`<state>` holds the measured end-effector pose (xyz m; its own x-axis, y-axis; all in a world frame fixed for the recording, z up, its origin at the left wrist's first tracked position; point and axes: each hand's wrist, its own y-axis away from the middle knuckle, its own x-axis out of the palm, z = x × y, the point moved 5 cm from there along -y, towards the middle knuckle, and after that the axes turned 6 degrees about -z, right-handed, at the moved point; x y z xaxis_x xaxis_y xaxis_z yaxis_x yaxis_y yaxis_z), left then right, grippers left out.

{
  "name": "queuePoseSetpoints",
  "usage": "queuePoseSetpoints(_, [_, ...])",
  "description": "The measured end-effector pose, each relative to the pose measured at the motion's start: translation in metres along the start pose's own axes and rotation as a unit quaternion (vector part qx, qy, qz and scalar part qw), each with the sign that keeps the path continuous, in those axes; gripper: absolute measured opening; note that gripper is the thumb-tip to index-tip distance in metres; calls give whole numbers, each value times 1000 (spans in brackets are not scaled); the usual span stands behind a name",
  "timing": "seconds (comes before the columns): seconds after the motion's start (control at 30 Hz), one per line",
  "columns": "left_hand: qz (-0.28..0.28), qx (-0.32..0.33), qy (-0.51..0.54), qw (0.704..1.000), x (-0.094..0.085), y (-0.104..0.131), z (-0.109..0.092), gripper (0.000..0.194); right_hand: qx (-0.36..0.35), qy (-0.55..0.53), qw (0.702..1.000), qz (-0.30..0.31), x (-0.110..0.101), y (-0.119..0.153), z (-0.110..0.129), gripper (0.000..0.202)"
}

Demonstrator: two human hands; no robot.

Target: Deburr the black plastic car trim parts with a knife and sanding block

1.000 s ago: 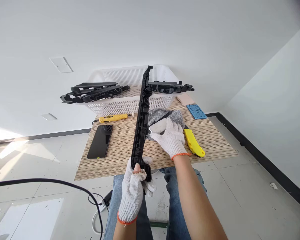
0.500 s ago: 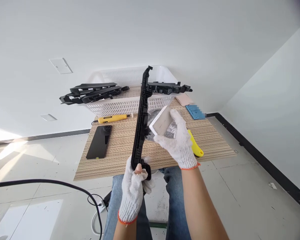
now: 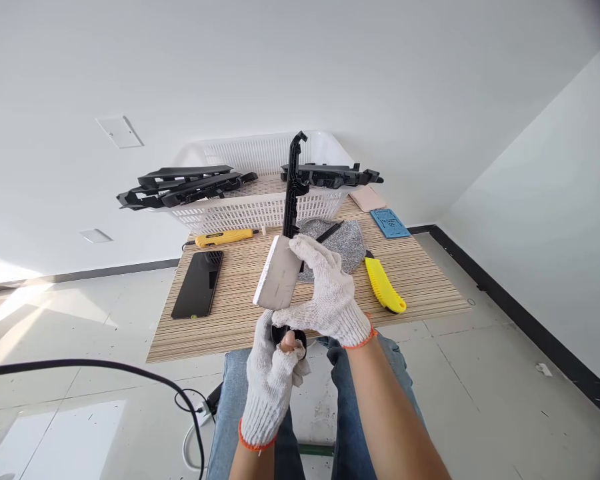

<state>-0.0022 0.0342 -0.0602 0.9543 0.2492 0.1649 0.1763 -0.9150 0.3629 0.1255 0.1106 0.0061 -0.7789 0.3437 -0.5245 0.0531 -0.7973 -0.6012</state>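
My left hand [image 3: 270, 390], in a white knit glove with the thumb tip bare, is closed around the lower end of a long black plastic trim piece [image 3: 291, 197]. The piece stands up from my hand, its hooked top in front of the basket. My right hand [image 3: 325, 293], gloved too, grips a white rectangular sponge-like block [image 3: 280, 277] between thumb and fingers. The block lies across the middle of the trim piece and hides it there; whether they touch, I cannot tell. Behind my right hand, a grey cloth [image 3: 350, 247] carries a thin black tool [image 3: 330, 231].
A white basket [image 3: 240, 215] at the back holds several black trim pieces [image 3: 180, 187]. On the striped table [image 3: 240, 287] lie a phone [image 3: 198, 285], a yellow corded tool [image 3: 225, 237], a yellow-handled tool [image 3: 384, 285], a blue pad [image 3: 390, 223] and a pink pad [image 3: 367, 198].
My right hand has brought the white block leftward and down, from beside the trim piece to in front of it. More of the grey cloth and the yellow handle shows. My left hand keeps its grip.
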Motion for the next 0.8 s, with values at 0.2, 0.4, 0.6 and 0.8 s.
queuePoseSetpoints(0.2, [-7, 1, -9, 1000, 0, 1, -1, 73, 1, -13, 1000, -7, 2, 0, -1, 100])
queuePoseSetpoints(0.4, [-18, 15, -13, 1000, 0, -1, -2, 70, 12, -12, 1000, 7, 7, 1, -4, 103])
queuePoseSetpoints(0.6, [-21, 17, -17, 999, 0, -3, 3, 63, 19, -6, 1000, 17, 9, 0, -4, 106])
queuePoseSetpoints(0.8, [-22, 22, -37, 999, 0, -2, 1, 60, 9, -9, 1000, 9, 11, 0, -6, 101])
